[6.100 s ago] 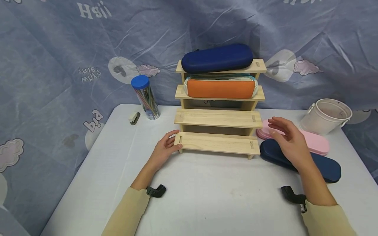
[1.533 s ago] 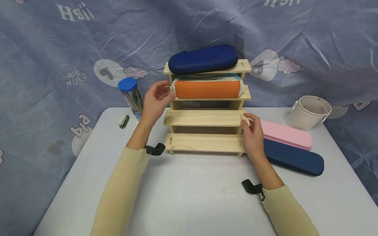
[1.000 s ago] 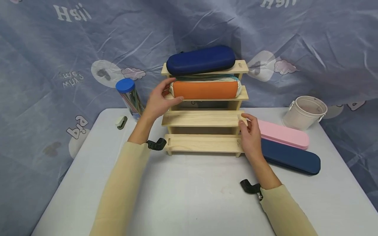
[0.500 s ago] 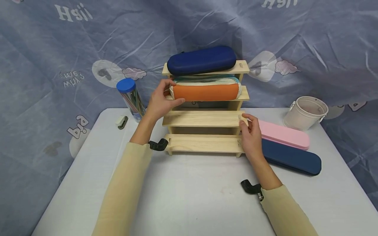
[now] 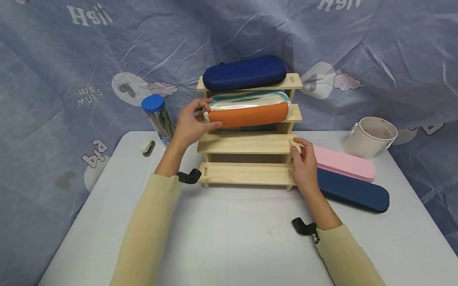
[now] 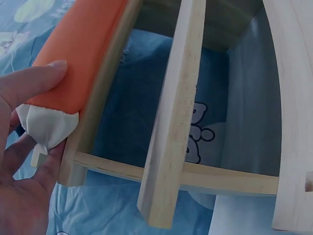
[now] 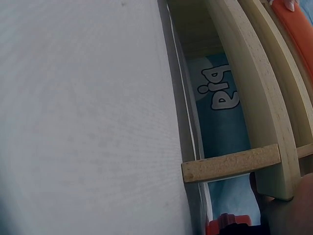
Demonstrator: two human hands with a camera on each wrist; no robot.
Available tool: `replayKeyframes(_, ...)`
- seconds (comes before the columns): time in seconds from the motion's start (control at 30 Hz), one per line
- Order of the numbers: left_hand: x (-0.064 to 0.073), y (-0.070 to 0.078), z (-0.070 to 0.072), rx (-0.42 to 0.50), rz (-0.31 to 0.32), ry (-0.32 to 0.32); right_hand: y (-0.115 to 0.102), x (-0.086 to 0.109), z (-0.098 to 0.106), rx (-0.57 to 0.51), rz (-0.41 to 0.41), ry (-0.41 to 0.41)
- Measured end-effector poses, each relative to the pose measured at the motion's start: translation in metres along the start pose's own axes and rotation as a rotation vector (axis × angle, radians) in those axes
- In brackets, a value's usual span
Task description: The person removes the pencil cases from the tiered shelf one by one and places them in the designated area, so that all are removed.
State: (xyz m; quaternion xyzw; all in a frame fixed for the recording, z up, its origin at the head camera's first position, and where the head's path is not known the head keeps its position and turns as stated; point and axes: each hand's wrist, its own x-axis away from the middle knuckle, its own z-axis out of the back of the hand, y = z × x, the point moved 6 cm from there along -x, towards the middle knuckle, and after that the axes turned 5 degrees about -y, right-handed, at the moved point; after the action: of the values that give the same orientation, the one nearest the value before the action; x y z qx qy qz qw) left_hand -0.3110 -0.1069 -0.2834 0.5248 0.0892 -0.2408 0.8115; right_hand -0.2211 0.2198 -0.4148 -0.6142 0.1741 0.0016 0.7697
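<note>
An orange pencil case (image 5: 250, 115) with a clear top, teal trim and white ends lies on the second tier from the top of a stepped wooden rack (image 5: 247, 143). My left hand (image 5: 191, 124) grips its left end, thumb on the orange front, fingers behind. In the left wrist view, the thumb presses the orange side (image 6: 80, 54) beside the white end. The case's left part overhangs the shelf's front edge, tipped forward. My right hand (image 5: 305, 163) pinches the right end of the tier below. A dark blue case (image 5: 245, 73) rests on the top tier.
Right of the rack lie a pink case (image 5: 343, 162) and a navy case (image 5: 352, 190), with a white bucket (image 5: 370, 137) behind them. At left stand a blue-lidded jar of sticks (image 5: 157, 119) and a small stapler (image 5: 148, 148). A patterned cloth (image 5: 393, 59) hangs behind.
My left hand has gone from the bottom board up to the orange pencil case, gripped it and pulled it forward, tilting it. My right hand has come from above the navy case onto the rack.
</note>
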Motion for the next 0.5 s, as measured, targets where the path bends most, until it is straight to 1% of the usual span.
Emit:
replayKeyframes(0.07, 0.003, -0.001, 0.001, -0.014, -0.018, 0.016, 0.001, 0.000, 0.000, 0.004, 0.000, 0.001)
replayKeyframes(0.23, 0.011, -0.002, 0.004, -0.003, -0.025, 0.046, -0.003, 0.001, -0.001, 0.002, -0.012, -0.011)
replayKeyframes(0.43, 0.019, -0.001, 0.009, 0.020, -0.048, 0.069, -0.029, 0.008, -0.002, 0.013, -0.011, -0.020)
replayKeyframes(0.5, 0.021, -0.001, 0.010, 0.032, -0.046, 0.072, -0.035, 0.010, -0.002, 0.008, -0.008, -0.029)
